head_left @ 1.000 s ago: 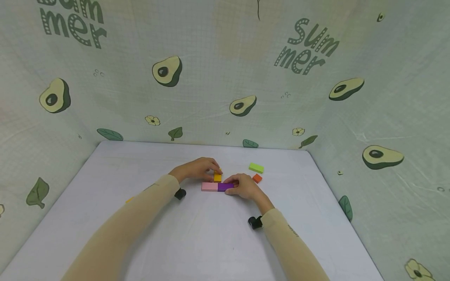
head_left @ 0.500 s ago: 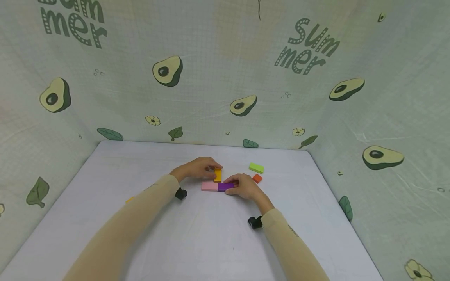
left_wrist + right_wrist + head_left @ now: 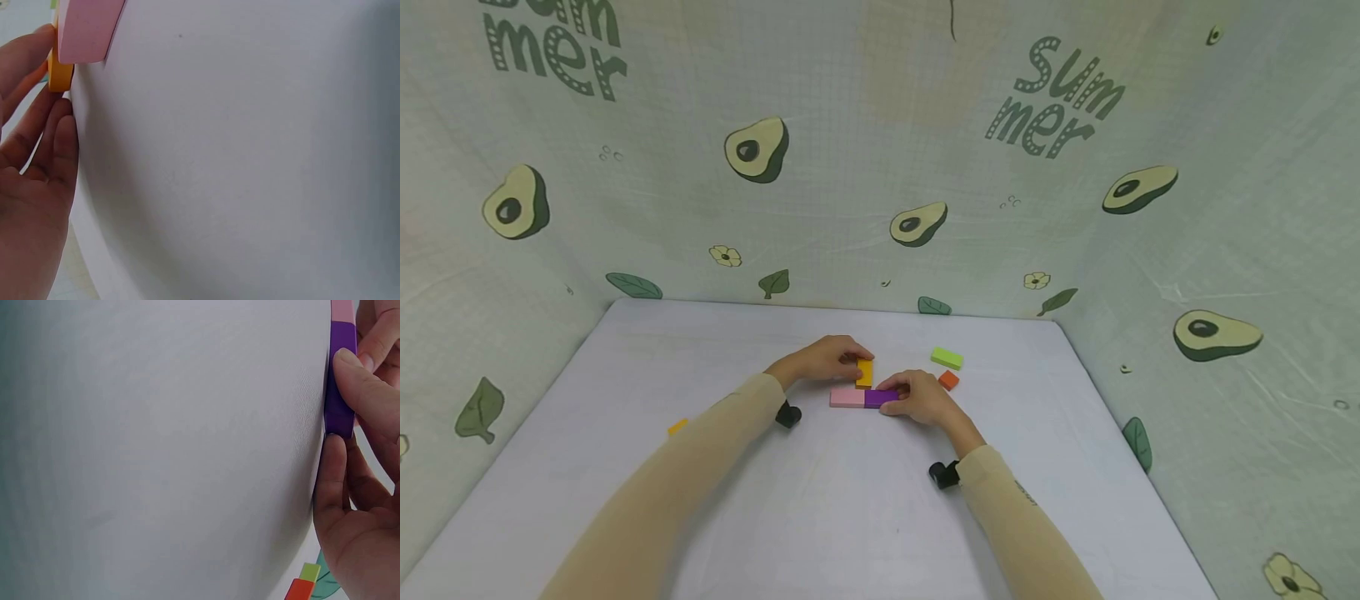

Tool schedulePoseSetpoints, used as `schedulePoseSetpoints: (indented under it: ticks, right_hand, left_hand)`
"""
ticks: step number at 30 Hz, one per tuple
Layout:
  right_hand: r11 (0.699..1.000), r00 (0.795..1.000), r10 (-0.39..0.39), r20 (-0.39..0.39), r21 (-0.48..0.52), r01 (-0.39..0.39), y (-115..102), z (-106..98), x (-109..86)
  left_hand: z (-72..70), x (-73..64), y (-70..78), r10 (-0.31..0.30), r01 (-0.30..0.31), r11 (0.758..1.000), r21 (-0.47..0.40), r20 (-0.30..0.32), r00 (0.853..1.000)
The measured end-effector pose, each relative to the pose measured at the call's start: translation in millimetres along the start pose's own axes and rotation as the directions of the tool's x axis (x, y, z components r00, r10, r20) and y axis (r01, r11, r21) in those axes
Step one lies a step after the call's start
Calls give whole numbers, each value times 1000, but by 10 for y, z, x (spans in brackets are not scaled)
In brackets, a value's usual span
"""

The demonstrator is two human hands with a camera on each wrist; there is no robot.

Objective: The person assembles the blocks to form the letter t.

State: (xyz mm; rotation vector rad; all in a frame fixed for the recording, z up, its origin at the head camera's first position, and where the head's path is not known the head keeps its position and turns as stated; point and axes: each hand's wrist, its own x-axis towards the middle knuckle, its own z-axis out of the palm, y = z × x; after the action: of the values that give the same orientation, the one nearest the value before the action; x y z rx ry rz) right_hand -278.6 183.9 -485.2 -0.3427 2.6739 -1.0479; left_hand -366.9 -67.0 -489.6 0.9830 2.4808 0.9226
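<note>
Near the middle of the table, a pink block (image 3: 847, 398) and a purple block (image 3: 880, 400) lie end to end in a row. A yellow-orange block (image 3: 864, 374) points away from this row, just behind where the two meet. My left hand (image 3: 829, 358) pinches that yellow-orange block between thumb and fingers from its left side. In the left wrist view, the yellow-orange block (image 3: 60, 76) shows beyond the end of the pink block (image 3: 90, 31). My right hand (image 3: 925, 398) holds the purple block's right part, thumb on its near side; fingertips touch its end in the right wrist view.
Behind the right hand lie a lime green block (image 3: 947, 358) and an orange-red block (image 3: 949, 380). Another yellow block (image 3: 677, 427) lies at the left, partly covered by the left sleeve (image 3: 700, 467). Printed cloth (image 3: 835, 275) walls in the table's back and sides.
My left thumb has slid a little away from the pink block, along the yellow-orange one, which shows more of its top. The right hand stays still. More of the left-hand yellow block shows.
</note>
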Motion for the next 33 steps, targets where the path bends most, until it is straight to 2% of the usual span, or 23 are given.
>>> schedulePoseSetpoints:
  ticks: [13,25,33]
  right_hand:
    - [1000,1000,-21,8,-11,22,5,0,11]
    - [1000,1000,-22,2,6,22,-11,-5,-1]
    - [1000,1000,-25,4,8,25,7,0,6]
  left_hand:
    - [4,-10,-16,-17,17,1000,1,0,1000]
    - [5,-37,-1,12,-12,1000,-1,-2,1000]
    - [30,-32,-19,-2,2,1000,-14,2,1000]
